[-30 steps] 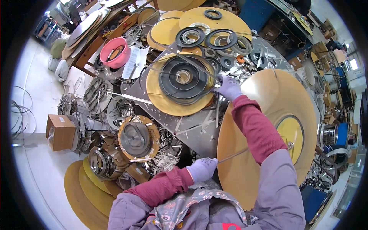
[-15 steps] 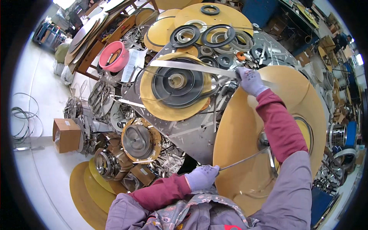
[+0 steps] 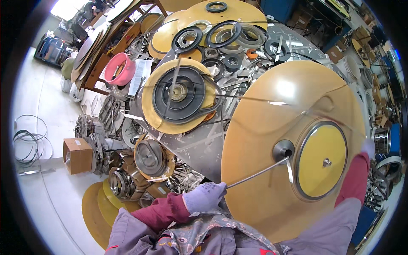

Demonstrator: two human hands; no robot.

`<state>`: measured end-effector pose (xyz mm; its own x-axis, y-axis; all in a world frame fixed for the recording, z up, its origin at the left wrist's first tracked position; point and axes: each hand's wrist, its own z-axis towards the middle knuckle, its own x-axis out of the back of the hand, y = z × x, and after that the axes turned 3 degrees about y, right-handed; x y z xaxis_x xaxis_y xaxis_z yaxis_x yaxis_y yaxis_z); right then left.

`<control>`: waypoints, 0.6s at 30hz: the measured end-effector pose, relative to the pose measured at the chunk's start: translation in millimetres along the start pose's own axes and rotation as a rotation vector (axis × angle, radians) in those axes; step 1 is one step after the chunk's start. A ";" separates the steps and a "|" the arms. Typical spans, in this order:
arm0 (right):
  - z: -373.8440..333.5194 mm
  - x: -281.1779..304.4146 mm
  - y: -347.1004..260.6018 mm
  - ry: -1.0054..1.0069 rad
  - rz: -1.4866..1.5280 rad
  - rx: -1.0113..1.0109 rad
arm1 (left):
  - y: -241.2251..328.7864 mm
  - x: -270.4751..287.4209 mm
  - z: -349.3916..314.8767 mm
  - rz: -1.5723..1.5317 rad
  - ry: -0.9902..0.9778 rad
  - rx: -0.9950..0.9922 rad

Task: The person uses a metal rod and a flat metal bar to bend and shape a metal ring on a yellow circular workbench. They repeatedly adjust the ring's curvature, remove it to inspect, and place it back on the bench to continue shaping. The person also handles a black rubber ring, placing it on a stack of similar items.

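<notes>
At the lower middle, my gloved left hand (image 3: 206, 196) is closed round one end of a thin metal rod (image 3: 255, 175). The rod's other end meets a grey metal hub (image 3: 284, 150) on a large tan disc (image 3: 255, 114). A short pale strip (image 3: 290, 170) hangs beside the hub. Set into the disc is a yellow round plate (image 3: 323, 159) with a grey rim. At the disc's right edge, my gloved right hand (image 3: 368, 148) is smeared by motion, its fingers unclear. A blurred dark band (image 3: 265, 100) stretches over the disc from a black reel (image 3: 165, 95).
Black and grey rings (image 3: 187, 39) lie on tan discs at the back of the grey table. A pink bowl (image 3: 120, 69) stands at the far left. Metal strip scraps (image 3: 187, 172) pile up below the table edge. A cardboard box (image 3: 77, 156) sits on the floor.
My right hand has swung from the far side of the disc down to its right edge. The pale strip it held is out of it. My left hand stays on the rod.
</notes>
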<state>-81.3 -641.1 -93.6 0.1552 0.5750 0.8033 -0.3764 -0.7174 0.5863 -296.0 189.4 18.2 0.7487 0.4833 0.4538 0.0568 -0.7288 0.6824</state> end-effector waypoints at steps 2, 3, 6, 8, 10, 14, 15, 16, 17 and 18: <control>-46.1 -19.1 88.4 -0.165 0.158 -0.253 | -4.8 2.8 -0.9 0.047 0.009 -0.041; -70.2 -21.8 109.0 -0.180 0.232 -0.447 | -5.7 6.1 0.0 0.029 -0.013 -0.039; -73.9 14.7 116.9 -0.102 0.314 -0.346 | -11.5 9.8 -12.7 0.058 -0.013 -0.034; -61.2 62.1 87.6 0.087 0.719 -0.359 | -14.5 16.0 -18.4 0.050 -0.047 -0.021; -49.5 155.5 -10.9 0.020 1.109 -0.126 | -15.4 16.9 -27.3 0.061 -0.045 -0.012; -97.1 344.5 -221.6 -0.188 1.721 0.238 | -19.2 12.2 -28.6 0.039 0.032 -0.058; -123.3 408.8 -267.0 -0.285 1.541 0.417 | -24.7 5.3 -27.1 0.030 0.050 -0.068; -138.2 439.1 -309.9 -0.302 1.423 0.550 | -30.4 -2.7 -23.9 0.029 0.063 -0.086; -143.8 435.1 -359.3 -0.148 1.414 0.774 | -33.3 -8.2 -22.1 0.032 0.075 -0.102; -157.5 451.5 -400.4 -0.041 1.235 0.911 | -34.3 -11.6 -22.4 0.034 0.082 -0.093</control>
<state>-4.4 -32.3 17.7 0.2062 -0.5417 0.8149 0.3822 -0.7220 -0.5767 -321.5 219.6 2.4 0.6923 0.5000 0.5203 -0.0319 -0.6991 0.7143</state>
